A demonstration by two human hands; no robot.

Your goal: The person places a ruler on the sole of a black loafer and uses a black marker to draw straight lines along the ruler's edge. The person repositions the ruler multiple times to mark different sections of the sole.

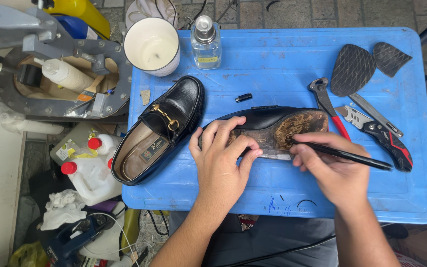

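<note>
A black loafer (273,123) lies sole-up on the blue plastic table (282,64), its worn brown sole showing. My left hand (221,158) rests on the shoe's heel end, fingers spread over it. My right hand (329,165) grips a thin black pen-like tool (357,156) with its tip on the sole near the toe part. A second black loafer (161,128) with a gold buckle stands upright to the left, overhanging the table's left edge.
On the table: a white cup (151,45), a glass bottle (206,43), red-handled pincers (328,106), a folding utility knife (381,136), two black rubber sole pieces (366,66). Left of the table stand white jugs with red caps (90,173) and a metal shoe stand (50,64).
</note>
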